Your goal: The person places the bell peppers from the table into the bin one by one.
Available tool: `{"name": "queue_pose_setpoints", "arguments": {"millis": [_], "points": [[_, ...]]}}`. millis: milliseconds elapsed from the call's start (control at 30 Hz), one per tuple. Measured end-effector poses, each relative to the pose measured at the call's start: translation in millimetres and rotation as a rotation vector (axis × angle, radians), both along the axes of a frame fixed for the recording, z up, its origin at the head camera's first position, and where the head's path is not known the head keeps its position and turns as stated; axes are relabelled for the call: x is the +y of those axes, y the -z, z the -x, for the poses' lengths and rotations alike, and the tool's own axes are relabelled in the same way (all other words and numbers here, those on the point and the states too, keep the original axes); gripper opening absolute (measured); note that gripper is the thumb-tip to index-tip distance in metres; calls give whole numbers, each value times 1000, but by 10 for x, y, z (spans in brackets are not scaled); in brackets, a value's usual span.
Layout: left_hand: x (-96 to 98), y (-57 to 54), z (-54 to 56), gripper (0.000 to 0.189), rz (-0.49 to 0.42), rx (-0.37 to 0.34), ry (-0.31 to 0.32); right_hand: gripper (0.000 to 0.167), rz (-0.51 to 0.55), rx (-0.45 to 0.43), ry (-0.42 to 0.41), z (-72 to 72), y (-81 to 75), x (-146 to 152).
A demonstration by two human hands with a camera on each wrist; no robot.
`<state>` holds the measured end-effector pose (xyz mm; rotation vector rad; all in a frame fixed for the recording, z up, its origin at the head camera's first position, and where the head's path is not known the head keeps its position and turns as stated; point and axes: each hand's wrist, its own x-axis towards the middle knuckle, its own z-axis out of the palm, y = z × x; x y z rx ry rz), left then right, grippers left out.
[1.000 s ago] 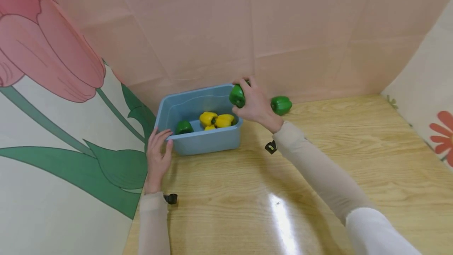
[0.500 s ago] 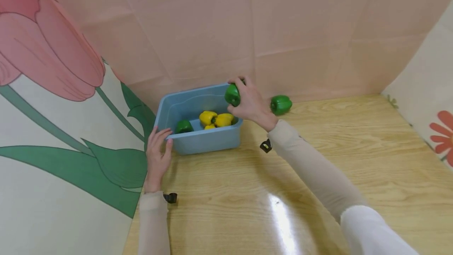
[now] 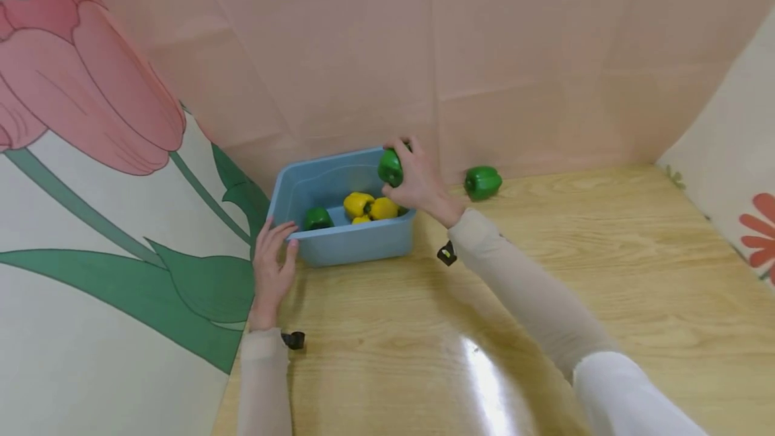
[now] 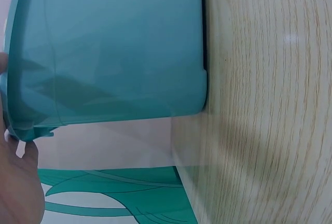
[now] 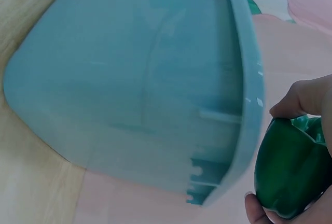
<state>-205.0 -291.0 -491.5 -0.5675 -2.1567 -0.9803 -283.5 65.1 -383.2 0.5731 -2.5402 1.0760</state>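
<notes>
My right hand (image 3: pixel 418 180) grips a green bell pepper (image 3: pixel 390 167) over the right end of a blue plastic bin (image 3: pixel 357 247). In the right wrist view that green pepper (image 5: pixel 290 169) sits between thumb and fingers, just beyond the bin's rim (image 5: pixel 251 79). My left hand (image 3: pixel 272 274) holds the bin's near left corner, fingers over the rim and thumb against the outside; the left wrist view shows the thumb at the rim corner. Inside the bin lie another green pepper (image 3: pixel 317 219) at left and several yellow peppers (image 3: pixel 358 204) at right.
A further green pepper (image 3: pixel 483 182) lies on the wooden table (image 3: pixel 545 241) right of the bin, close to the pink backdrop (image 3: pixel 514 86). A tulip-printed panel (image 3: pixel 121 120) rises along the left side, and a flower-printed one (image 3: pixel 751 153) on the right.
My right hand has moved a little left with the green pepper, now further over the bin's opening. The left hand has stayed at the bin's corner.
</notes>
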Motion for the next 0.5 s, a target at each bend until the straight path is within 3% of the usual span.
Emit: {"name": "queue_pose_setpoints", "arguments": {"millis": [233, 500], "points": [[-41, -34, -17, 23, -13, 31, 0, 74, 18, -17, -41, 20, 97, -162], [-46, -22, -12, 23, -5, 7, -2, 72, 22, -22, -48, 20, 160, -219]]}}
